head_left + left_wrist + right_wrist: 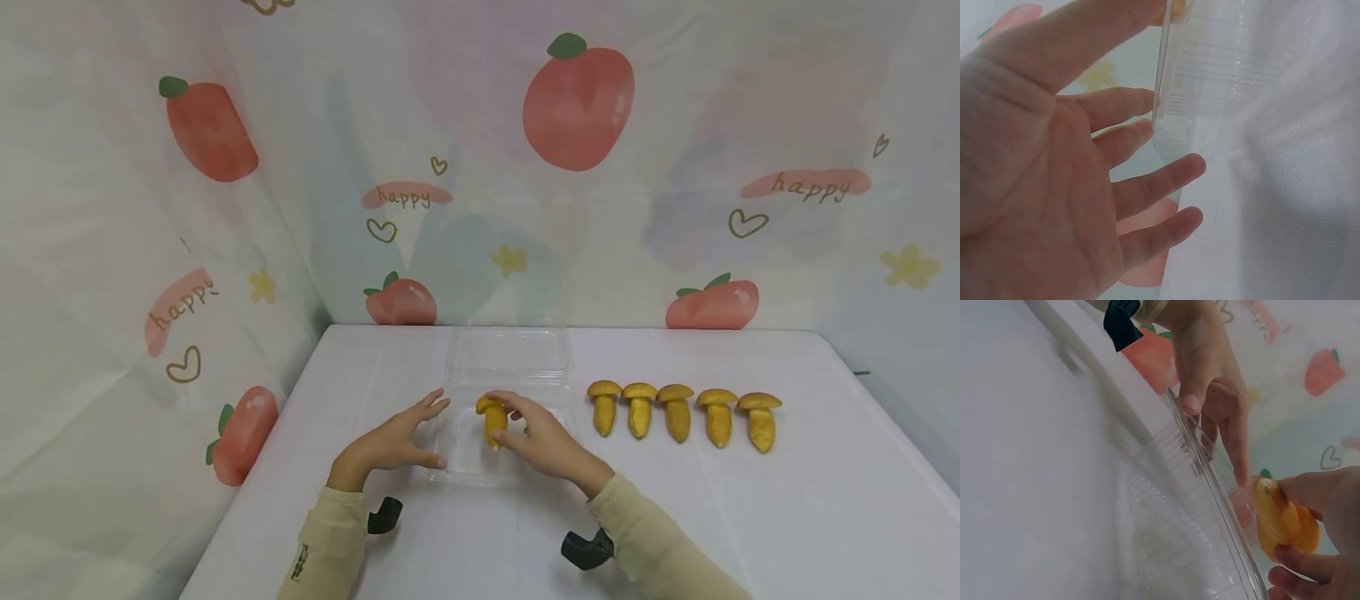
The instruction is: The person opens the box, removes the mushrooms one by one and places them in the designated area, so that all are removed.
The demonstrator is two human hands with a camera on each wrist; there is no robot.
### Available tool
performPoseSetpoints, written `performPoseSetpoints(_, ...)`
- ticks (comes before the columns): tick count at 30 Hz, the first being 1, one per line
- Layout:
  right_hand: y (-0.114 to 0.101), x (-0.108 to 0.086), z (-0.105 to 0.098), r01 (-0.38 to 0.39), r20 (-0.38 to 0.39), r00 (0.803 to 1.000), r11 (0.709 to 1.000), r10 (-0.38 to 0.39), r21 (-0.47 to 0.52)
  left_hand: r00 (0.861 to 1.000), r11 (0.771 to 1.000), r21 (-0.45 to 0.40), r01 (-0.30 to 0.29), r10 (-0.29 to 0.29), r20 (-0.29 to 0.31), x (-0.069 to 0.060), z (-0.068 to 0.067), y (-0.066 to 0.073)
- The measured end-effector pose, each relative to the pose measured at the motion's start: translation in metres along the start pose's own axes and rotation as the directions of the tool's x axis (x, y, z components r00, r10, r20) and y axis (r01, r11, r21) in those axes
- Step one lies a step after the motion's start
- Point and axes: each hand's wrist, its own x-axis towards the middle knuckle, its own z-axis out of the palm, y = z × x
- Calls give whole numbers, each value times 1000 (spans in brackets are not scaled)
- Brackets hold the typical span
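Observation:
A yellow mushroom [494, 423] with a rounded cap is pinched between the thumb and fingers of my right hand [546, 439]. It is over a clear plastic box [468, 477], whose lid [510, 354] lies folded open toward the back. In the right wrist view the mushroom [1282, 519] appears just above the box rim [1219, 509]. My left hand [386, 444] is at the box's left side with fingers spread and holds nothing. Its fingertips are close to the rim in the left wrist view; whether they touch it I cannot tell.
To the right of the box, several more yellow mushrooms [678, 414] lie in a row, caps toward the back. All stand on a white-covered table [825, 517]. A fruit-patterned curtain [480, 233] hangs behind and at the left. Black wrist devices [587, 550] sit below the sleeves.

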Motion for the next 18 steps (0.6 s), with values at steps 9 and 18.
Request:
performPoseSetpoints(9,4,-8,-8,-7,-6,1000,1000,7,-26,1000,1000,-11,4,-4,1,-3,-1,2)
performPoseSetpoints(18,5,-25,-23,-20,-39,999,999,18,-47,1000,1000,8,-25,25,-4,-2,-1,-1)
